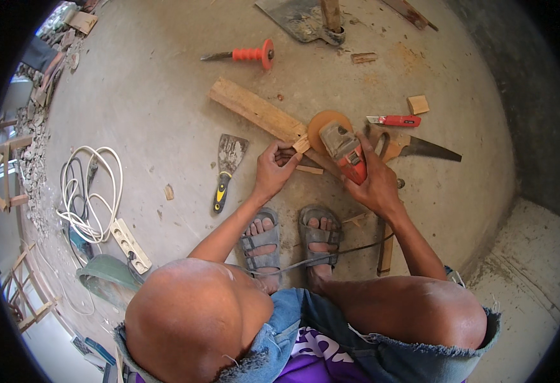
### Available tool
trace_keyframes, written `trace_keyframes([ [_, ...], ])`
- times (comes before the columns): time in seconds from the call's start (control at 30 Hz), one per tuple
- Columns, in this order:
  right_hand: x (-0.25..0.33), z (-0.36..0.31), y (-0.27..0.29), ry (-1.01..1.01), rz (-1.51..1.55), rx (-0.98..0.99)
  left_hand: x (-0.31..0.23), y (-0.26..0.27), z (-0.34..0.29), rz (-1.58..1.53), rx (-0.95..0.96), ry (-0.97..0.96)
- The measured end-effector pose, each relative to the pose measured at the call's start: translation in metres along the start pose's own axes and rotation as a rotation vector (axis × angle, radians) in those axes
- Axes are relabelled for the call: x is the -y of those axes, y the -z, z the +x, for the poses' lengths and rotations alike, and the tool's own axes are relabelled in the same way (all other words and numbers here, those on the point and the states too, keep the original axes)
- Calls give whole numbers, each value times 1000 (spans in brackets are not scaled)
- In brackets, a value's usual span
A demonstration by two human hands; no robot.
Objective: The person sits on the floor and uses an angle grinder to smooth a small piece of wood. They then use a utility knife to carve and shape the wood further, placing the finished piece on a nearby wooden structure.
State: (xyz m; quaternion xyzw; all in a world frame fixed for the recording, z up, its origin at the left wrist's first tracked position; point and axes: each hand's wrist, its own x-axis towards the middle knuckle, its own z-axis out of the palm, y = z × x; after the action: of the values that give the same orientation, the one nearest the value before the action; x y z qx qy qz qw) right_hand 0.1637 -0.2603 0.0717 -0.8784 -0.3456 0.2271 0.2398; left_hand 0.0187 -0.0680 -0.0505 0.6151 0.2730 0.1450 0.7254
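Observation:
My right hand (375, 182) is closed around a red and grey angle grinder (345, 153) with a round brown disc (326, 126). In front of me, to the left of the disc, my left hand (275, 171) pinches a small pale piece of wood (301, 143). That piece is close beside the disc's edge; whether they touch I cannot tell. Just beyond my left fingers lies a long wooden plank (254, 108), slanting away to the far left. A thin wood strip (310, 170) shows below the fingers. The grinder's dark cord (312, 260) runs across my sandals.
Left of my hands lies a scraper (224, 169); farther off, a chisel with an orange guard (248, 55). A red utility knife (395, 120), handsaw (420, 148) and wood block (418, 104) lie at right. A power strip (130, 246) and coiled white cable (115, 191) are at left.

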Motion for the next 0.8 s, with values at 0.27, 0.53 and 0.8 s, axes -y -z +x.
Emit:
trace_keyframes([
  [0.27,4,5,6,-26,3,52,1,0,-1,-43,-5,-50],
  [0.53,2,9,7,22,-24,30,-3,-2,-1,158,-31,-134],
  [0.8,5,10,10,26,-36,62,-9,0,-2,276,-8,-154],
])
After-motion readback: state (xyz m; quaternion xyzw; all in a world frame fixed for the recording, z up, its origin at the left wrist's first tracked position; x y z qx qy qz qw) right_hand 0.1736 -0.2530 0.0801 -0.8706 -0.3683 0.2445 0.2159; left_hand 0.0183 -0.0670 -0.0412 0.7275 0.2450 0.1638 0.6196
